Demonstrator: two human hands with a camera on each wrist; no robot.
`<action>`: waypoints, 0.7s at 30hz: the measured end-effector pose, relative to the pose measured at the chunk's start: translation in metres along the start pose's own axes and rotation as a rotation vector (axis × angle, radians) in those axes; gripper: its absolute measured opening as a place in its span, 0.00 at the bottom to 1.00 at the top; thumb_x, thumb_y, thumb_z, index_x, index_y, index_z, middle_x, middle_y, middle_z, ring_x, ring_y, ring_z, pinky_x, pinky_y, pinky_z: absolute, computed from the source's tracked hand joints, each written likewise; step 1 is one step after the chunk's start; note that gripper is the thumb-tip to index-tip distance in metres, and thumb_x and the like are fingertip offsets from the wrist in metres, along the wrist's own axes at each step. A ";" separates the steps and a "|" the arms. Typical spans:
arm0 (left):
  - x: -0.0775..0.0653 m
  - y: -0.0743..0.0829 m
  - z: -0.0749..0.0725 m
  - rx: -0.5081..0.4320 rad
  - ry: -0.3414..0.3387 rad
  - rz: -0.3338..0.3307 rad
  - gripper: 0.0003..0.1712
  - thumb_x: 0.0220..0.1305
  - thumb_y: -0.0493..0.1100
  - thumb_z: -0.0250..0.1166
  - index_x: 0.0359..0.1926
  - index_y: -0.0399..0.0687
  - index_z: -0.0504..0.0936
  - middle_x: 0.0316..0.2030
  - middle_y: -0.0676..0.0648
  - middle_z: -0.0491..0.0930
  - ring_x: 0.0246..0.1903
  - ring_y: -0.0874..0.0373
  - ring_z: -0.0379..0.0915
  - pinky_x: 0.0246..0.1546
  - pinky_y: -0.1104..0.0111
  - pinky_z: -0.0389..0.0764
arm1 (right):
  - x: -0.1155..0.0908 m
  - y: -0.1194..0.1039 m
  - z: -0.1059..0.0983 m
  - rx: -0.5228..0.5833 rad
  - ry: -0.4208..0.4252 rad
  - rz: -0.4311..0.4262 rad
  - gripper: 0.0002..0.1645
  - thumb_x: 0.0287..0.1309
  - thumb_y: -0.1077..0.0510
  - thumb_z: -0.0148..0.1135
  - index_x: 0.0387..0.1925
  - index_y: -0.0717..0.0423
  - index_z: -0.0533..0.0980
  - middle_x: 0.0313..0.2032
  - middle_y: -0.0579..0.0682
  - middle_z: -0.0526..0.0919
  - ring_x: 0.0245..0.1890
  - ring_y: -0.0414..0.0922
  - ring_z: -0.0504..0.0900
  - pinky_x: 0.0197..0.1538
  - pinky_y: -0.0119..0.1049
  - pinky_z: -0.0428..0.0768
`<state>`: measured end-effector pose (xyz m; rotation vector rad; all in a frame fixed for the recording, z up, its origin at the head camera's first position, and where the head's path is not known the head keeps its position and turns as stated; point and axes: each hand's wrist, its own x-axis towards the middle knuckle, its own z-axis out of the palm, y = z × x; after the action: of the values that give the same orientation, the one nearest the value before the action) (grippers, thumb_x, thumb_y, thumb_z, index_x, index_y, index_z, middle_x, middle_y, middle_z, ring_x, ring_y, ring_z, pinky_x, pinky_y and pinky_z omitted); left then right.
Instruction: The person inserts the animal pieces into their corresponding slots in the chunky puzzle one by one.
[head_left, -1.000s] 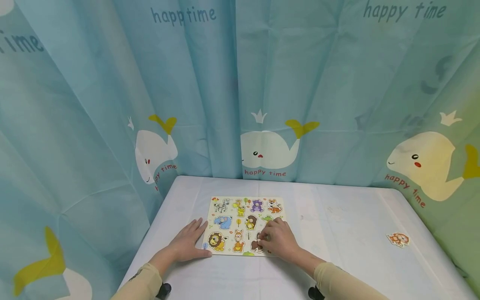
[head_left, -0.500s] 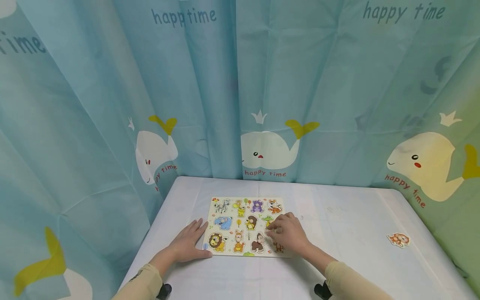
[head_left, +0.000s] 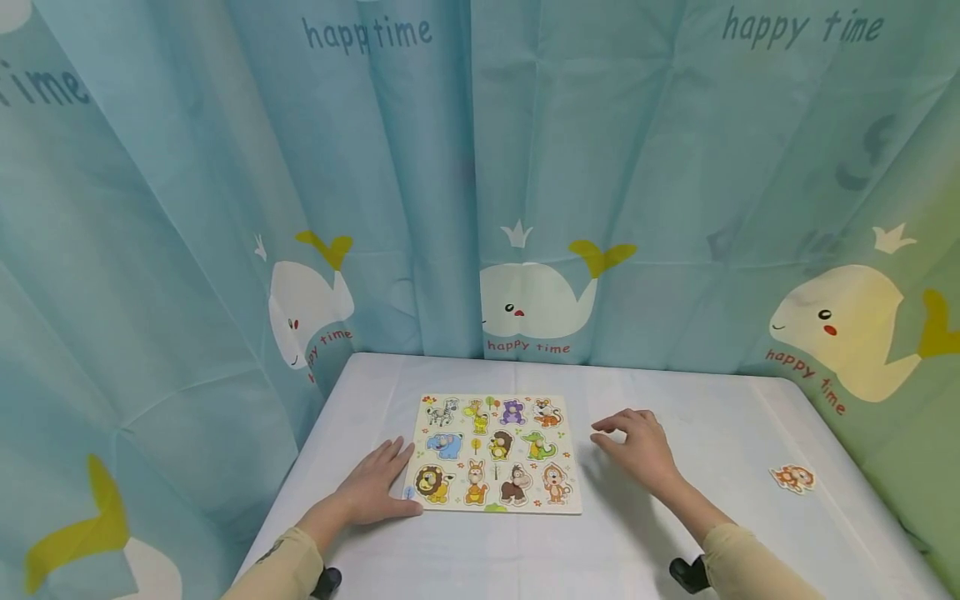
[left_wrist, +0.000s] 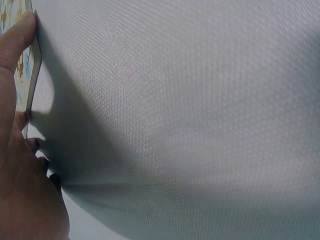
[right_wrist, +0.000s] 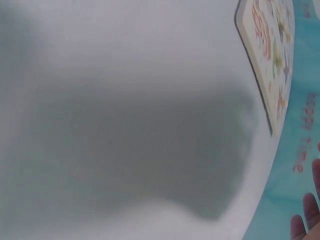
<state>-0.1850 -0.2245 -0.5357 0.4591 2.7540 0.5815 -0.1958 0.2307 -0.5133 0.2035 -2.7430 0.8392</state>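
A wooden animal puzzle board (head_left: 495,492) lies flat on the white table, with knobbed pieces such as a lion (head_left: 432,483), a gorilla (head_left: 516,485) and a crocodile (head_left: 538,446) in it. My left hand (head_left: 372,485) rests at its left side with straight fingers, the thumb at the near left corner; the left wrist view shows the thumb (left_wrist: 20,42) against the board's edge. To the right of the board, my right hand (head_left: 643,450) hovers over the table, fingers loosely bent and holding nothing. In the board's near right corner a monkey picture (head_left: 556,484) is uncovered. Farther right lies a loose monkey piece (head_left: 792,478).
White cloth covers the table (head_left: 697,417). A blue curtain (head_left: 420,167) printed with whales hangs behind it and along both sides. Dark wrist straps show at both sleeves (head_left: 750,558).
My right hand has let go of the gorilla piece, leaving it in the board, and has moved right, off the board. My left hand stays where it was.
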 end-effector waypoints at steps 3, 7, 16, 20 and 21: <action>0.000 0.001 0.000 0.001 0.000 -0.002 0.63 0.52 0.72 0.72 0.79 0.44 0.59 0.79 0.38 0.52 0.78 0.38 0.43 0.75 0.43 0.52 | -0.002 0.008 -0.009 0.009 0.017 0.025 0.09 0.59 0.54 0.75 0.40 0.51 0.89 0.40 0.49 0.86 0.52 0.57 0.74 0.53 0.59 0.71; 0.000 0.001 0.000 0.002 0.001 -0.004 0.63 0.52 0.72 0.72 0.79 0.44 0.59 0.79 0.39 0.52 0.78 0.39 0.43 0.75 0.42 0.51 | -0.006 0.019 -0.022 0.020 0.039 0.060 0.11 0.63 0.54 0.72 0.43 0.55 0.88 0.42 0.53 0.86 0.53 0.59 0.73 0.52 0.60 0.71; -0.001 0.002 -0.002 -0.004 -0.001 -0.004 0.63 0.52 0.72 0.72 0.79 0.44 0.59 0.79 0.38 0.52 0.78 0.39 0.43 0.75 0.42 0.52 | -0.016 0.046 -0.044 0.004 0.095 0.091 0.15 0.65 0.52 0.69 0.46 0.58 0.87 0.43 0.57 0.85 0.52 0.61 0.73 0.49 0.56 0.71; -0.001 0.002 -0.002 -0.007 -0.001 -0.004 0.63 0.53 0.71 0.73 0.79 0.44 0.59 0.79 0.38 0.52 0.78 0.39 0.43 0.75 0.42 0.52 | -0.020 0.056 -0.047 -0.009 0.107 0.099 0.15 0.66 0.52 0.69 0.47 0.59 0.87 0.42 0.58 0.85 0.51 0.62 0.73 0.49 0.56 0.70; -0.001 0.002 -0.001 -0.008 -0.001 -0.004 0.63 0.53 0.71 0.73 0.79 0.44 0.59 0.79 0.38 0.52 0.78 0.39 0.43 0.75 0.42 0.52 | -0.021 0.058 -0.048 -0.011 0.107 0.102 0.16 0.66 0.53 0.69 0.47 0.60 0.87 0.43 0.58 0.85 0.51 0.62 0.73 0.49 0.56 0.70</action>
<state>-0.1837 -0.2235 -0.5332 0.4520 2.7501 0.5906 -0.1777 0.3064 -0.5118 0.0152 -2.6759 0.8353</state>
